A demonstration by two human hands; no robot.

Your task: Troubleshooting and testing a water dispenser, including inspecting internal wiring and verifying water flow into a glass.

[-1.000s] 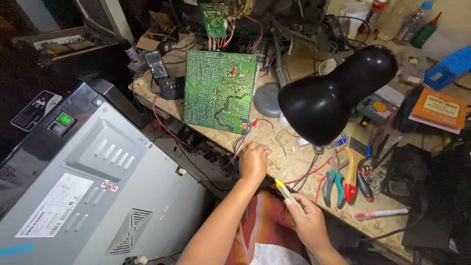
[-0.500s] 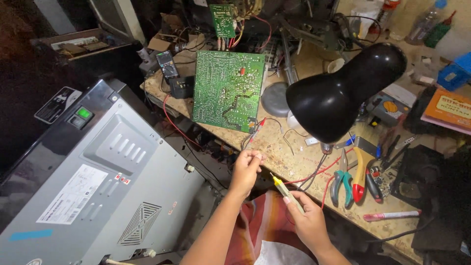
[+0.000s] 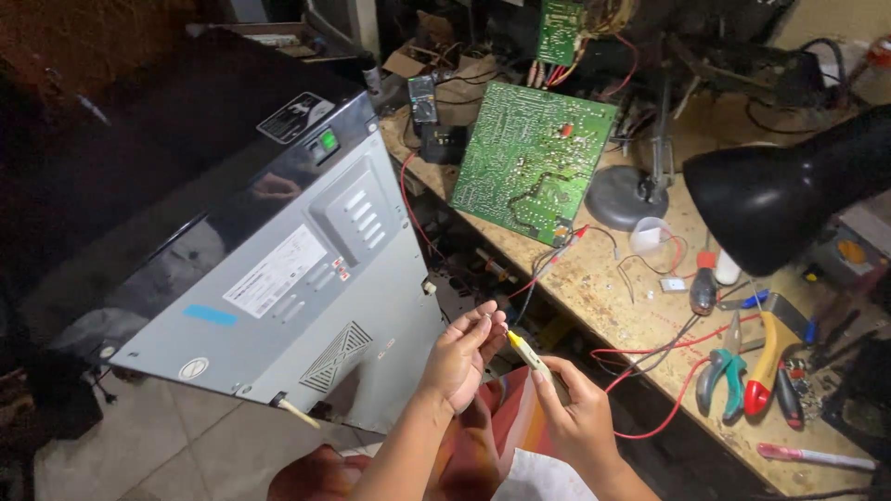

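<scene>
Left hand [image 3: 459,357] raised, fingers pinched together; right hand [image 3: 577,408] beside it, fingers curled.

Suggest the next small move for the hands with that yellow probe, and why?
Probably bring the yellow probe tip the last bit onto the thin wire pinched in the left hand. The right hand holds the probe aimed at those fingertips, just short of them, both off the bench, away from the green circuit board.
</scene>
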